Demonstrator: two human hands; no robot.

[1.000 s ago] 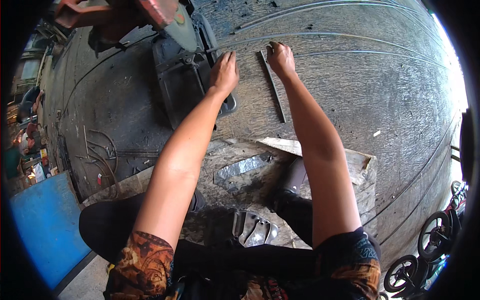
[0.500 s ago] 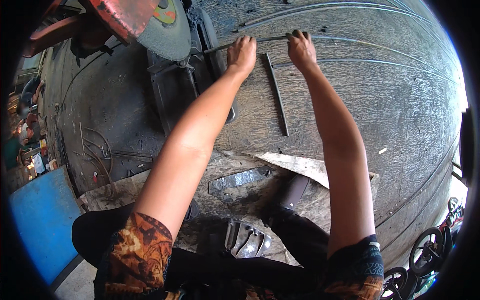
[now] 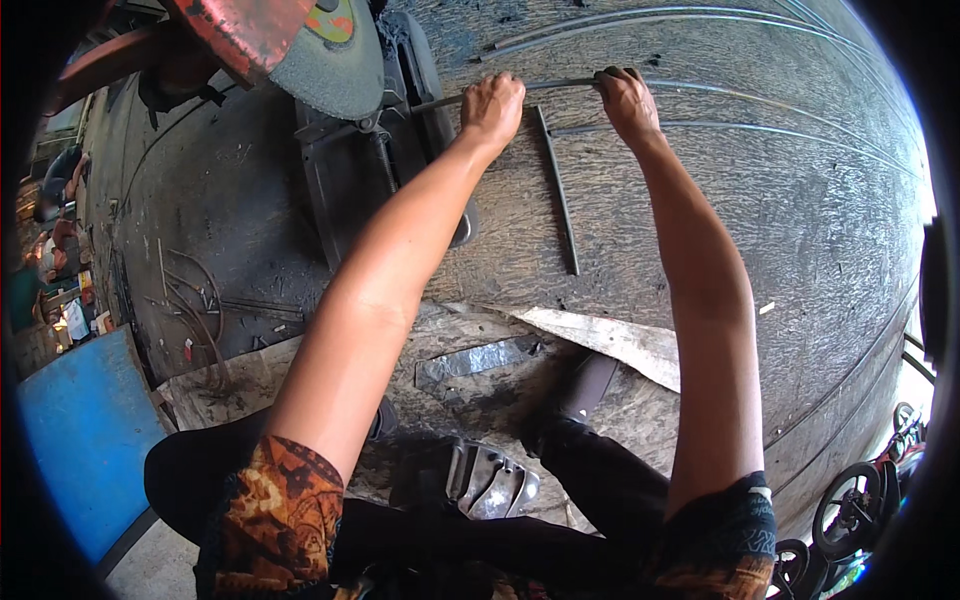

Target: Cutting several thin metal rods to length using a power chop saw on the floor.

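Both my hands are closed around one long thin metal rod. Close to the chop saw, my left hand grips it. Further right along it my right hand wraps round the same rod. The rod's left end reaches into the saw's dark base, beside the grey abrasive disc. Above the disc is a worn red guard. A short cut rod lies just below my hands, and the end of another long rod is near its top.
More long rods stretch across the far right. Bent metal strips lie at the left, near a blue panel. A silvery strip and pale sheet lie near my legs. Motorbikes stand at the lower right.
My right hand has moved a little to the right along the rod. The left hand has shifted slightly right and still grips the rod.
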